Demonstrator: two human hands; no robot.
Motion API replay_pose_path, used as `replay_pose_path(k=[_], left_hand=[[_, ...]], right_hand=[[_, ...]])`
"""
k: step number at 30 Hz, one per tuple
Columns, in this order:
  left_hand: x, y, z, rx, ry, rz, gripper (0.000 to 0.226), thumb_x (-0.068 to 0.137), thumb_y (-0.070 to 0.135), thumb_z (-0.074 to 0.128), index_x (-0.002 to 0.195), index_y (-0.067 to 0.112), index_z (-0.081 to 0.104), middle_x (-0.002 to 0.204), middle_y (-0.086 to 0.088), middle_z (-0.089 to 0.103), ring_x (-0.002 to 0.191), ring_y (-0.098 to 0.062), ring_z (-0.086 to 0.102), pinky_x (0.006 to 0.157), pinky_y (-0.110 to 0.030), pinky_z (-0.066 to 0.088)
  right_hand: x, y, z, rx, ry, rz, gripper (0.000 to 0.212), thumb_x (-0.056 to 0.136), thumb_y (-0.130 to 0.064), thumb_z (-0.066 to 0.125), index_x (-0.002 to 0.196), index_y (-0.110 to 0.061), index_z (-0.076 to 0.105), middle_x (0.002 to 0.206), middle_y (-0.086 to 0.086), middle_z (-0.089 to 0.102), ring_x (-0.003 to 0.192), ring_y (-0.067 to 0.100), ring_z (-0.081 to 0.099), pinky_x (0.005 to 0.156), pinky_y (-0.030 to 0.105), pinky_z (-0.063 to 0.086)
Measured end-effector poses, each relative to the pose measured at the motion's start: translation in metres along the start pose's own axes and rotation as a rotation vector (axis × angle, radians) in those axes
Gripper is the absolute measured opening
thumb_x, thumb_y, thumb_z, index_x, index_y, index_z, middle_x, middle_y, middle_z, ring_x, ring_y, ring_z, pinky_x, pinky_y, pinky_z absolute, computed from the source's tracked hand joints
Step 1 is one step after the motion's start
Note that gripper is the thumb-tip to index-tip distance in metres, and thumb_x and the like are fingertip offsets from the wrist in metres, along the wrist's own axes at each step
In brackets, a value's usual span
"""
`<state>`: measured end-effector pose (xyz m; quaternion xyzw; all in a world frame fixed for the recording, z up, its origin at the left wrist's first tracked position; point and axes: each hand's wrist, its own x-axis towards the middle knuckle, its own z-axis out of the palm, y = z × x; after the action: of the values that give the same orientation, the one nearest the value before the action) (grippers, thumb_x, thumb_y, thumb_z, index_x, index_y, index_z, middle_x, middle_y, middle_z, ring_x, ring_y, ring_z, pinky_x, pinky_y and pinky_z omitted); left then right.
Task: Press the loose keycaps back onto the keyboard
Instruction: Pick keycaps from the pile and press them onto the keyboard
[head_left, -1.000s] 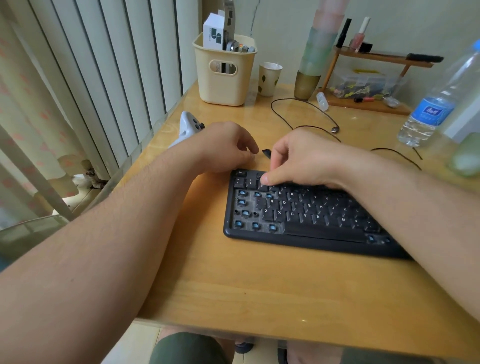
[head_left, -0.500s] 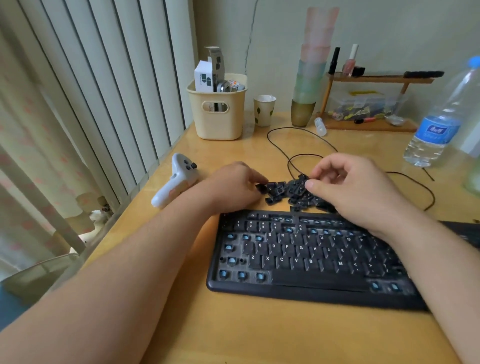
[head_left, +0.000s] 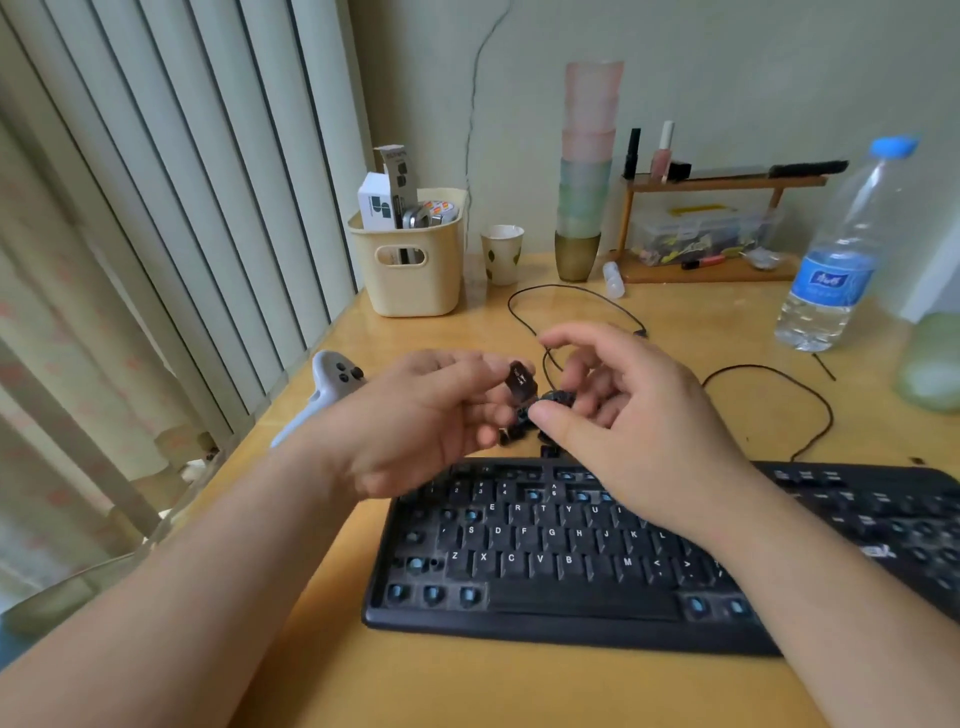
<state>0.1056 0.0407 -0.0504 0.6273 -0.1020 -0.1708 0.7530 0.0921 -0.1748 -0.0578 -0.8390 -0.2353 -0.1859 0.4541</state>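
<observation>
Both hands have lifted off the black keyboard (head_left: 571, 561) since a second ago: the left hand (head_left: 415, 421) now pinches one small black plastic keycap (head_left: 521, 381) clear of the loose pile (head_left: 524, 423), while the right hand (head_left: 623, 415) pinches another at that pile. Judging by this, a fresh cap is being picked for the bare blue switches. Everything sits on a yellow wooden desk (head_left: 467, 680) beside pale vertical blinds (head_left: 171, 208).

Bare tabletop (head_left: 519, 686) in front of the keyboard (head_left: 571, 566), open strip along its left side, white controller (head_left: 332, 384) at the left edge, black cable (head_left: 769, 374) looping behind, cream basket (head_left: 415, 280), paper cup (head_left: 502, 254), water bottle (head_left: 841, 260) and wooden shelf (head_left: 727, 182) crowding the back.
</observation>
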Motion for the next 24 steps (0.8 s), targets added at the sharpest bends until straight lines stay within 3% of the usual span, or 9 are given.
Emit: replay_pose_path(k=[4, 9, 20, 24], left_hand=[[0.000, 0.000, 0.013, -0.146, -0.134, 0.027, 0.032, 0.100, 0.019, 0.060, 0.125, -0.001, 0.067, 0.095, -0.011, 0.059, 0.078, -0.012, 0.055, 0.064, -0.018, 0.051], [0.000, -0.002, 0.011, -0.150, -0.168, 0.028, 0.035, 0.103, 0.016, 0.056, 0.131, -0.003, 0.064, 0.092, -0.009, 0.060, 0.077, -0.009, 0.055, 0.066, -0.017, 0.050], [-0.004, 0.001, 0.003, -0.087, -0.168, 0.011, 0.041, 0.093, 0.009, 0.062, 0.133, 0.000, 0.065, 0.087, -0.008, 0.068, 0.078, -0.011, 0.064, 0.069, -0.018, 0.055], [-0.006, 0.002, -0.001, 0.006, -0.154, 0.003, 0.030, 0.089, 0.011, 0.069, 0.118, 0.005, 0.074, 0.083, -0.006, 0.068, 0.075, -0.010, 0.062, 0.068, -0.019, 0.054]], right_hand=[[-0.001, -0.007, 0.001, -0.004, 0.101, -0.192, 0.045, 0.079, -0.026, 0.084, 0.121, -0.033, 0.070, 0.096, -0.012, 0.057, 0.079, 0.018, 0.061, 0.066, 0.025, 0.054], [-0.002, -0.005, 0.002, -0.051, 0.181, -0.249, 0.033, 0.081, -0.014, 0.084, 0.112, -0.023, 0.077, 0.096, -0.008, 0.062, 0.077, 0.016, 0.062, 0.066, 0.024, 0.053], [-0.003, -0.002, 0.001, -0.052, 0.166, -0.293, 0.028, 0.084, -0.009, 0.083, 0.110, -0.020, 0.079, 0.102, -0.008, 0.067, 0.075, 0.016, 0.064, 0.063, 0.031, 0.055], [-0.004, 0.000, -0.001, -0.177, 0.115, -0.338, 0.021, 0.085, -0.019, 0.081, 0.106, -0.021, 0.080, 0.099, -0.009, 0.067, 0.076, 0.011, 0.061, 0.065, 0.032, 0.054]])
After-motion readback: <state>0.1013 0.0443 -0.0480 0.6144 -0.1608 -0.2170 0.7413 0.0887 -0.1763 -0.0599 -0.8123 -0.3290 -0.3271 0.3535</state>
